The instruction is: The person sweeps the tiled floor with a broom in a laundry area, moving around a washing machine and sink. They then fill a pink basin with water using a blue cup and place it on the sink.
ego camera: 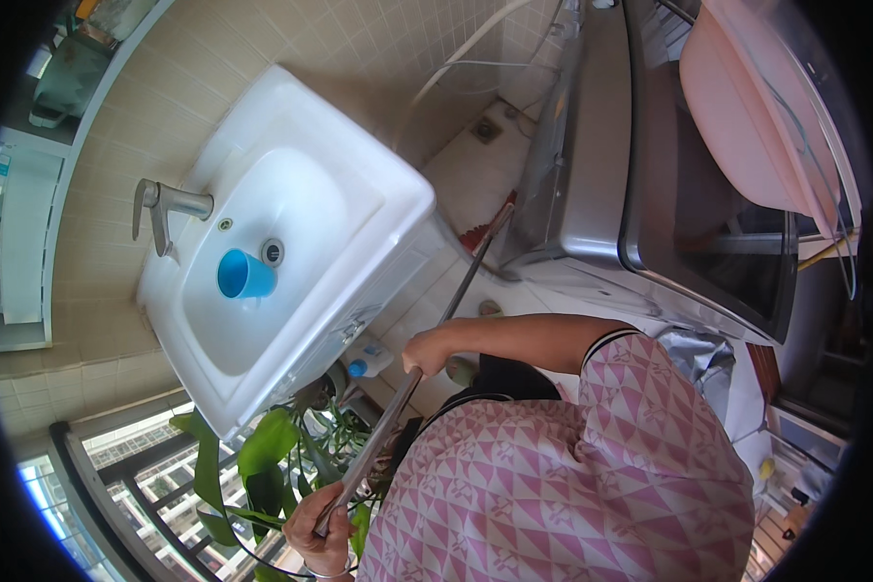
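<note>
A metal pole [462,287] runs diagonally from my hands to the floor, with a red shaggy mop or brush head [474,238] at its far end, partly hidden beside the washing machine. My right hand [428,353] is closed around the middle of the pole. Near the pole's upper end, my left hand [320,527], with a bracelet at the wrist, grips it too. The head rests low by the gap between the washstand and the machine.
Left of the pole stands a white washbasin [313,145] with a blue cup [251,275] in its bowl. A grey washing machine [596,145] bears a pink basin [742,124]. A floor drain [486,129], a bottle [371,360] and leafy plants [269,444] are nearby.
</note>
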A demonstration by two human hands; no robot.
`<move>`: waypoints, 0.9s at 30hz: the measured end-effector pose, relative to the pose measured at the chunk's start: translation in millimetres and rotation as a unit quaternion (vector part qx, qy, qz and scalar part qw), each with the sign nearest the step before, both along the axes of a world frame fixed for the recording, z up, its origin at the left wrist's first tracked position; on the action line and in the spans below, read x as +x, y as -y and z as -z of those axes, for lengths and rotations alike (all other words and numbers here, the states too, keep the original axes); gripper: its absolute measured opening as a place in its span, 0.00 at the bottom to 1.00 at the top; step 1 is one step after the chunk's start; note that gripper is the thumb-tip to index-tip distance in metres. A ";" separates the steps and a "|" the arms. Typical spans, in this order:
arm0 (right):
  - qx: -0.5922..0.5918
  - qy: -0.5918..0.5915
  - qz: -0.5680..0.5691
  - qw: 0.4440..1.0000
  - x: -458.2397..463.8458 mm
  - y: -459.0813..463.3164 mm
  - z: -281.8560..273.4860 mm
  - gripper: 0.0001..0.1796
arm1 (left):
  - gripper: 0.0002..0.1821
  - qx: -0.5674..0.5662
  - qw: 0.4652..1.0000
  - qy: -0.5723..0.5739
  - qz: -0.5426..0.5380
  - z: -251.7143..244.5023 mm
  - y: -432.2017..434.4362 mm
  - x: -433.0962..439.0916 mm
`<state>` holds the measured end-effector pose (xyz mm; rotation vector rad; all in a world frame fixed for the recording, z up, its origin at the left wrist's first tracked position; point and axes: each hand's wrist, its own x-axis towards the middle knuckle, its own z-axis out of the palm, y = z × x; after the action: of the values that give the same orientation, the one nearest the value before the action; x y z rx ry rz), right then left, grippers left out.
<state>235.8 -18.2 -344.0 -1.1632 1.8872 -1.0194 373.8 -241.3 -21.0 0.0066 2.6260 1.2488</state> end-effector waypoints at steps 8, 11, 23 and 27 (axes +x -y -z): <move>-0.054 -0.046 0.025 0.997 77.9 56.5 26.8 0.05 | 0.18 -0.072 0.923 0.379 0.015 20.3 69.4 32.0; -0.035 -0.036 0.078 0.996 97.5 51.6 43.6 0.04 | 0.21 0.002 0.952 0.303 0.037 71.0 73.4 60.2; 0.057 -0.119 -0.006 0.991 13.0 -31.0 84.5 0.04 | 0.27 -0.007 0.950 0.312 -0.028 158.9 -26.8 80.8; 0.041 -0.036 -0.090 0.994 94.3 -11.3 66.3 0.07 | 0.25 0.040 0.917 0.377 -0.122 116.6 -25.3 132.2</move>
<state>330.2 -6.9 -410.3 -1.3103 1.8229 -0.8044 506.0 -216.0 -137.6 -0.6678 1.9338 1.1232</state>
